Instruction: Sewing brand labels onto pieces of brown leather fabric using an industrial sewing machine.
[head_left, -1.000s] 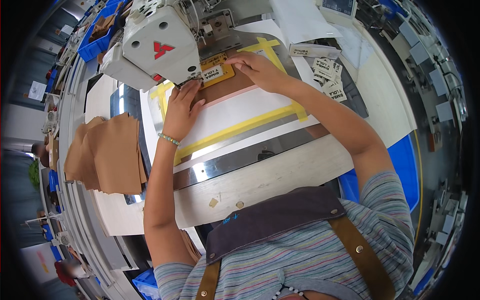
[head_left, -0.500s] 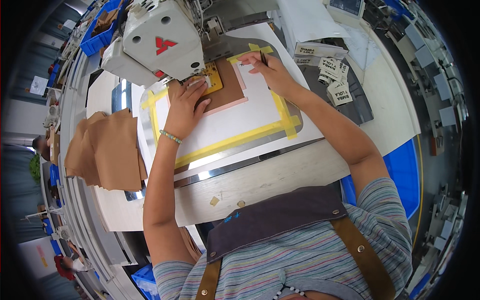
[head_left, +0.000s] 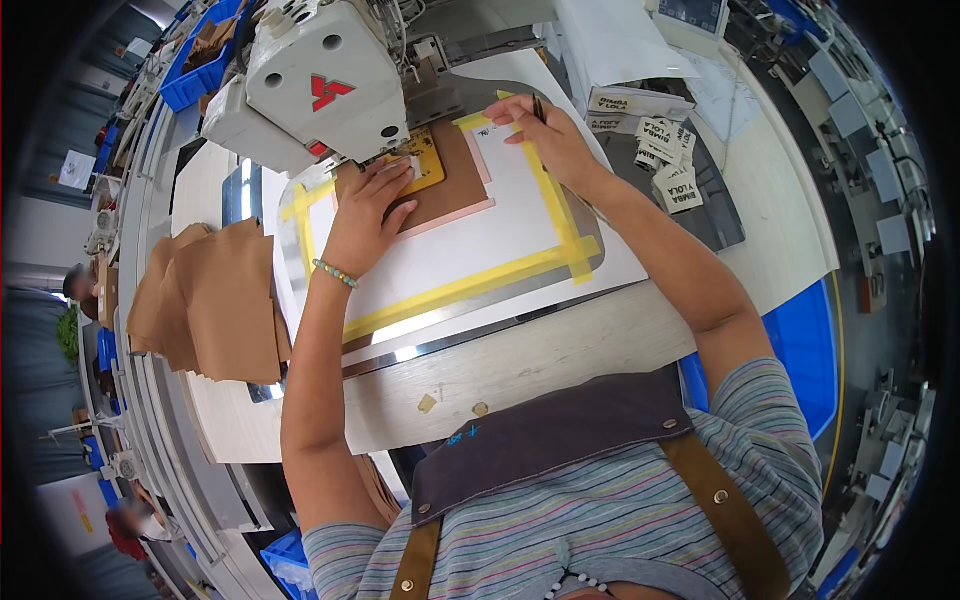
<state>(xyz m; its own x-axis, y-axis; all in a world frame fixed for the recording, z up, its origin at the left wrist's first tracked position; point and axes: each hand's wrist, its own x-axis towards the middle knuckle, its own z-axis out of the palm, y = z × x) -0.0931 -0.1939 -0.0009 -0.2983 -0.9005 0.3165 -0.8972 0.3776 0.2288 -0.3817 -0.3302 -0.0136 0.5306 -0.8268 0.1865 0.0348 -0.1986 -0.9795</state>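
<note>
A stack of brown flat pieces (head_left: 225,300) lies at the left of the counter (head_left: 530,375). Next comes the white sewing machine head (head_left: 310,90), its needle area just beyond the left hand (head_left: 368,205). That hand lies flat, fingers extended and thumb apart, grasping nothing; it presses on a brown panel (head_left: 455,200), with fingertips by a yellow plate (head_left: 429,165) that rests on the panel. Beneath the panel is a white sheet (head_left: 440,255) bordered with yellow tape (head_left: 460,285). The right hand (head_left: 540,135), half curled, holds a slim dark tool (head_left: 538,108) near the tape's upper right corner. Farther right are loose white labels (head_left: 672,165) and a blue bin (head_left: 803,345).
</note>
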